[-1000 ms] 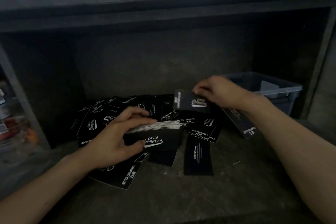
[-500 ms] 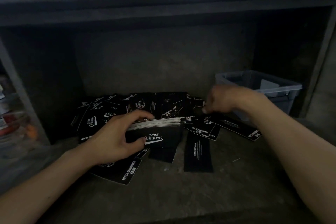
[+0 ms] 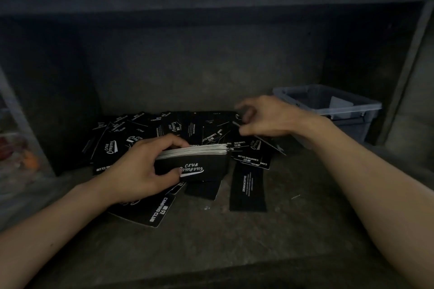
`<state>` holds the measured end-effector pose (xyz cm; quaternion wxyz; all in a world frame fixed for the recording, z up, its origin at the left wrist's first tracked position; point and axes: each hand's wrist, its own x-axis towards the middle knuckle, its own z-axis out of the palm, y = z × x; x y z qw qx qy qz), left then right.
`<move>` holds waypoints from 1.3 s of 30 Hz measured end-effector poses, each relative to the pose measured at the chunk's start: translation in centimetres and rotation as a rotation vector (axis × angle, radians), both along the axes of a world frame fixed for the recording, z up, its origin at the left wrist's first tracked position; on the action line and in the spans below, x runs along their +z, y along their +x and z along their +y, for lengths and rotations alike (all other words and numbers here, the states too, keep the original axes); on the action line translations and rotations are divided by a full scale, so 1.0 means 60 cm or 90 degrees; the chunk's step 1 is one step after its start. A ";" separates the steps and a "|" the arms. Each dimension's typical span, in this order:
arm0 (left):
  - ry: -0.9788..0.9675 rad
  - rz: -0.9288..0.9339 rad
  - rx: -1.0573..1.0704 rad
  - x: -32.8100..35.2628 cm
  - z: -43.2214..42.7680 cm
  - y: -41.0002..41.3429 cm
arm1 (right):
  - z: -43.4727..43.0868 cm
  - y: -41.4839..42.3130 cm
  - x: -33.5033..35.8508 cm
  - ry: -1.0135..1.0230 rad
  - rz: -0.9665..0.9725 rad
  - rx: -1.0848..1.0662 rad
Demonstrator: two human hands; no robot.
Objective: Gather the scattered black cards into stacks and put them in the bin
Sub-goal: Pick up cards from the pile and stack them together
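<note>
left hand [image 3: 141, 171]: grip clamps the stack [image 3: 195, 159], thumb on the near face, fingers over the top edge; keeps the gathered cards squared, I think.
stack: stands on its long edge on the surface [image 3: 211, 253], white card edges up, so new ones can be dropped on.
right hand [image 3: 265, 117]: right of and behind the stack, blurred; fingers curled, grip looks pinched on one card [image 3: 273, 145].
card: tilted, one end lifted off the pile just right of the stack; likely next onto the stack.
cards [image 3: 141, 129]: loose heap behind and left of the stack, overlapping, some under it; a few lie flat in front.
bin [image 3: 366, 110]: grey-blue, open, well right of and behind the stack; a pale piece is inside, no stack in it yet.
writing: stack face "CLUB CAMPING" upside down; flat one right-front of the stack "DRINK&COFFEE"; one left-front "CAMPING CLUB".
stage: gathering, most are not stacked.
risk: a tall stack can fan out if the thumb slips.
</note>
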<state>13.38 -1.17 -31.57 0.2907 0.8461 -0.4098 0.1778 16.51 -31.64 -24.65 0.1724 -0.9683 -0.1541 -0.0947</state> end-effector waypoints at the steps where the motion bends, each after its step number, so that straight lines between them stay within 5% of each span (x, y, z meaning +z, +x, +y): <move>1: -0.004 0.001 -0.003 0.000 0.000 0.000 | 0.007 -0.004 0.002 0.081 -0.023 0.052; 5: -0.009 -0.014 -0.012 -0.001 -0.001 0.004 | 0.029 -0.008 -0.001 0.247 -0.101 0.144; 12: -0.003 0.016 0.001 0.002 0.005 0.002 | 0.028 0.005 0.007 0.530 -0.233 0.034; 14: -0.003 0.017 0.002 0.001 0.005 0.002 | 0.028 0.004 0.012 0.678 -0.187 0.073; 16: -0.004 0.017 0.012 0.002 0.005 0.003 | 0.026 0.005 0.007 0.724 0.005 0.140; 20: -0.016 0.066 0.008 0.005 0.002 -0.003 | 0.025 0.006 -0.032 0.475 0.405 0.219; 24: -0.012 0.058 -0.006 0.005 -0.002 -0.007 | 0.011 0.026 -0.026 0.427 0.226 0.122; 26: -0.008 0.040 -0.004 0.007 -0.003 -0.008 | -0.007 0.033 -0.019 0.202 0.110 0.009; 29: -0.008 0.051 -0.005 0.006 -0.003 -0.009 | -0.023 0.032 -0.031 -0.082 0.220 -0.086; 32: -0.003 0.054 -0.008 0.006 -0.002 -0.009 | -0.029 0.032 -0.028 -0.078 0.284 -0.112; 36: 0.000 0.049 -0.004 0.004 0.000 -0.005 | -0.030 0.025 -0.009 -0.090 0.220 -0.146; 39: -0.001 0.022 -0.011 0.003 -0.001 -0.001 | -0.052 0.016 0.011 0.108 0.201 -0.071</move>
